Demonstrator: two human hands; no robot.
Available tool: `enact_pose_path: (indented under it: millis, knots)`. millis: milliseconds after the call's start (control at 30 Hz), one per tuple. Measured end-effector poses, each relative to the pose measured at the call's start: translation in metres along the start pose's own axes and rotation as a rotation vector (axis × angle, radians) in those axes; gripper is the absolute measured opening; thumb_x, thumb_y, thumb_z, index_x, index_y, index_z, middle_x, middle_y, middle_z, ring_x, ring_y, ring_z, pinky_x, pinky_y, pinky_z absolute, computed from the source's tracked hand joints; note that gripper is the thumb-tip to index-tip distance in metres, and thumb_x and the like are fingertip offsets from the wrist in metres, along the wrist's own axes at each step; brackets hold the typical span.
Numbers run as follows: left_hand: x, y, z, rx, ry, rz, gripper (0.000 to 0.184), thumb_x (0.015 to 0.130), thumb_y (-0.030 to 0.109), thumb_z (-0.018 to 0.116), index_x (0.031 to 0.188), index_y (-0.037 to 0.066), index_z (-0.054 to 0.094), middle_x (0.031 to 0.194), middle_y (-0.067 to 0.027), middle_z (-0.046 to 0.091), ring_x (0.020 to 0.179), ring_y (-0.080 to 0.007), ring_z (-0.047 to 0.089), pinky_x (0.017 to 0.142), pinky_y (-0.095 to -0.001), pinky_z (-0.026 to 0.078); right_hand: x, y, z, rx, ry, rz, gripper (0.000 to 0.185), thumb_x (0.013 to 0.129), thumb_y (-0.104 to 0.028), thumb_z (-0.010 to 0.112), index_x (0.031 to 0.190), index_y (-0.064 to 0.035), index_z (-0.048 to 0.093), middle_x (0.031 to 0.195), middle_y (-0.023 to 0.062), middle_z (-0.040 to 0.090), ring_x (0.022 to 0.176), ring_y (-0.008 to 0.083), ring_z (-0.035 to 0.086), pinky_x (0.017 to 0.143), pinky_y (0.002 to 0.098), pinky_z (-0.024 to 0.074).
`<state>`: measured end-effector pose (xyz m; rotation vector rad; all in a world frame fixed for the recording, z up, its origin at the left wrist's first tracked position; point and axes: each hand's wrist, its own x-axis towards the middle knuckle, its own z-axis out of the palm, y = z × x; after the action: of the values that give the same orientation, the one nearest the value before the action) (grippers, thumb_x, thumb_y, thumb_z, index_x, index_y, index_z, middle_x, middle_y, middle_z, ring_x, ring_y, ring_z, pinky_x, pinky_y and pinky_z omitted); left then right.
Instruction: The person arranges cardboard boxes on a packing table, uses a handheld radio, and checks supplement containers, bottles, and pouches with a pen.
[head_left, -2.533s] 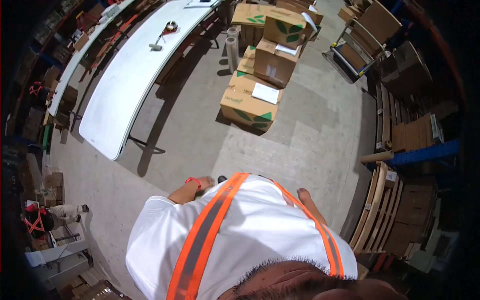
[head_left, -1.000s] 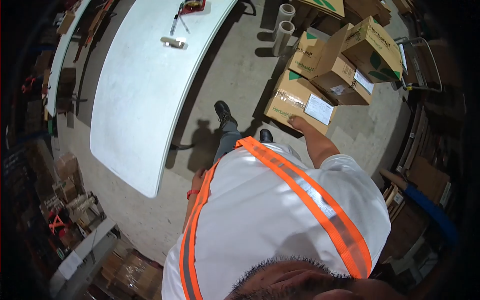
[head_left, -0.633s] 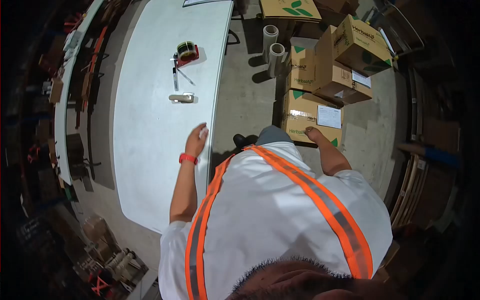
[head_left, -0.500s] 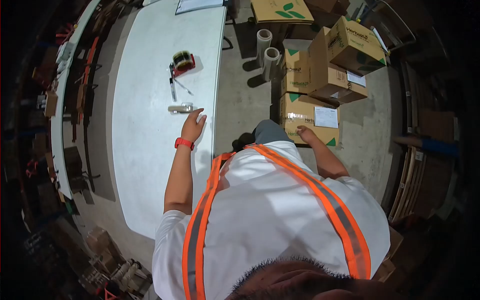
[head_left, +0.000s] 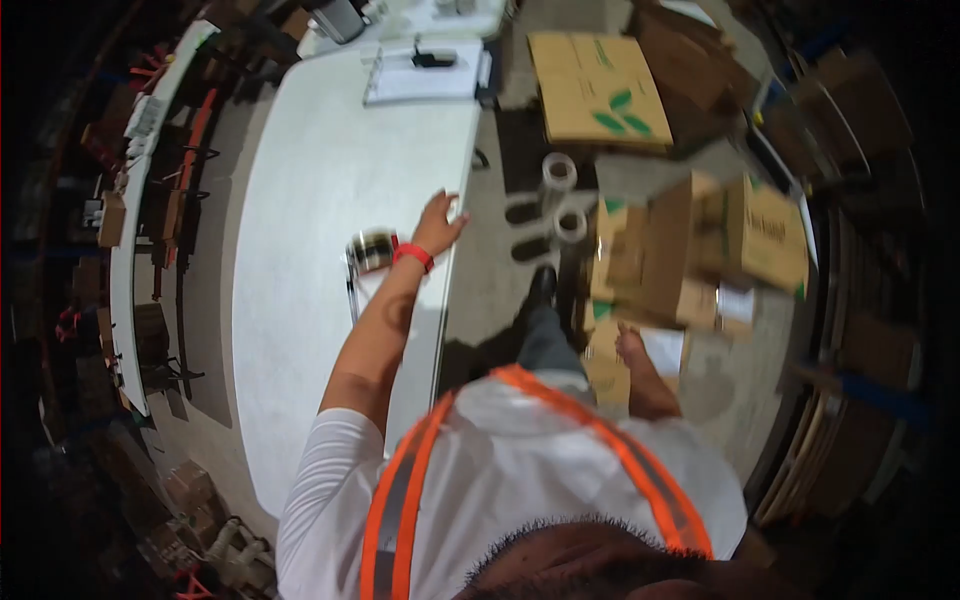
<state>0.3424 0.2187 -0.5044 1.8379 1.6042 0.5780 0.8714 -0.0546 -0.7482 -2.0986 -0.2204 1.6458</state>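
Over the right edge of the white table (head_left: 300,200) my left hand (head_left: 440,225) reaches forward, fingers apart, holding nothing, with a red band on its wrist. A tape dispenser (head_left: 371,252) lies just left of that wrist, and a pen (head_left: 351,298) lies below it, partly behind my forearm. My right hand (head_left: 630,347) is blurred over a cardboard box (head_left: 607,372) with a white label; its fingers are too smeared to read. Beyond it stand an open-flapped box (head_left: 655,260) and a tilted box (head_left: 768,235). A clipboard with papers (head_left: 425,75) lies at the table's far end.
Two clear rolls (head_left: 558,175) stand on the floor between table and boxes. Flat cardboard with green leaves (head_left: 600,90) lies beyond them. Wooden pallets (head_left: 800,455) and a blue beam (head_left: 885,400) are on the right. A second long table (head_left: 125,260) runs along the left.
My left hand has moved forward along the table, past the tape dispenser. The view has shifted, bringing the clipboard and far table end into sight. My right hand stays by the labelled box.
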Motion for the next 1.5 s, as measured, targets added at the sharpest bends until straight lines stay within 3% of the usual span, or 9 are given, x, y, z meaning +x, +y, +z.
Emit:
enact_pose_path:
  millis: [133,200,400,600,633,733,833,1200,1500]
  knots:
    - [0.113,-0.043,0.017,0.367,0.082,-0.194,0.065,0.097,0.043,0.066,0.15,0.007,0.051,0.16,-0.0239,0.043,0.15,-0.0463,0.035,0.123,-0.0519,0.031,0.143,-0.123,0.048,-0.335,0.199,-0.204,0.068,0.101,-0.049,0.063,0.151,-0.0056,0.049,0.124,0.0143,0.069,0.102,0.0296,0.067,0.091,0.0405,0.0534]
    - [0.146,-0.033,0.022,0.493,0.146,-0.28,0.069,0.099,0.049,0.06,0.157,0.013,0.045,0.166,-0.0222,0.033,0.155,-0.045,0.024,0.126,-0.0569,0.021,0.143,-0.23,0.089,-0.536,0.273,-0.276,0.078,0.1,-0.05,0.063,0.157,-0.0023,0.04,0.149,0.0179,0.057,0.132,0.0315,0.057,0.104,0.0441,0.0484]
    - [0.158,-0.034,0.033,0.508,0.241,-0.3,0.069,0.099,0.051,0.059,0.158,0.021,0.043,0.17,-0.0164,0.027,0.158,-0.0396,0.02,0.126,-0.0596,0.013,0.222,-0.405,0.182,0.104,0.089,-0.283,0.096,0.095,-0.067,0.062,0.166,-0.014,0.025,0.169,0.0211,0.025,0.155,0.0398,0.028,0.12,0.0501,0.0332]
    - [0.162,-0.033,0.026,0.484,0.156,-0.357,0.067,0.099,0.047,0.058,0.159,0.02,0.043,0.171,-0.0151,0.027,0.159,-0.0389,0.017,0.126,-0.0588,0.011,0.211,-0.478,0.254,0.631,-0.126,-0.168,0.105,0.09,-0.077,0.062,0.167,-0.0184,0.021,0.174,0.0175,0.009,0.16,0.0396,0.009,0.127,0.0511,0.0165]
    - [0.161,-0.033,0.027,0.487,0.176,-0.34,0.067,0.099,0.045,0.057,0.159,0.019,0.042,0.171,-0.0149,0.027,0.159,-0.0385,0.017,0.127,-0.0583,0.009,0.217,-0.484,0.262,0.67,-0.075,-0.131,0.093,0.091,-0.073,0.064,0.161,-0.0187,0.036,0.165,0.0158,0.034,0.152,0.0361,0.035,0.119,0.0472,0.0349]
    - [0.162,-0.032,0.026,0.48,0.167,-0.334,0.066,0.1,0.045,0.055,0.159,0.019,0.042,0.171,-0.0148,0.026,0.159,-0.0385,0.016,0.127,-0.0572,0.008,0.227,-0.491,0.27,0.752,-0.106,-0.159,0.072,0.093,-0.068,0.066,0.146,-0.0212,0.054,0.139,0.0082,0.061,0.124,0.026,0.06,0.097,0.039,0.0495]
    - [0.161,-0.033,0.026,0.467,0.149,-0.347,0.066,0.1,0.045,0.054,0.16,0.02,0.042,0.172,-0.0144,0.024,0.16,-0.038,0.014,0.128,-0.0565,0.007,0.231,-0.5,0.277,0.862,-0.092,-0.168,0.055,0.094,-0.064,0.068,0.132,-0.0244,0.061,0.115,-0.0002,0.068,0.098,0.0181,0.064,0.077,0.0333,0.0493]
    - [0.163,-0.033,0.023,0.465,0.131,-0.35,0.066,0.1,0.046,0.052,0.16,0.019,0.042,0.172,-0.0158,0.024,0.16,-0.0388,0.014,0.128,-0.0572,0.007,0.188,-0.527,0.284,1.14,-0.076,-0.292,0.048,0.099,-0.044,0.066,0.134,-0.012,0.063,0.131,0.0052,0.068,0.123,0.0243,0.064,0.1,0.0428,0.0546]
    - [0.161,-0.039,0.028,0.472,0.128,-0.344,0.067,0.1,0.045,0.054,0.16,0.018,0.042,0.172,-0.0154,0.024,0.16,-0.0391,0.014,0.128,-0.0565,0.007,0.121,-0.566,0.268,1.36,-0.146,-0.437,0.037,0.104,-0.032,0.059,0.132,-0.0079,0.063,0.13,0.0053,0.069,0.119,0.0255,0.066,0.103,0.0422,0.0553]
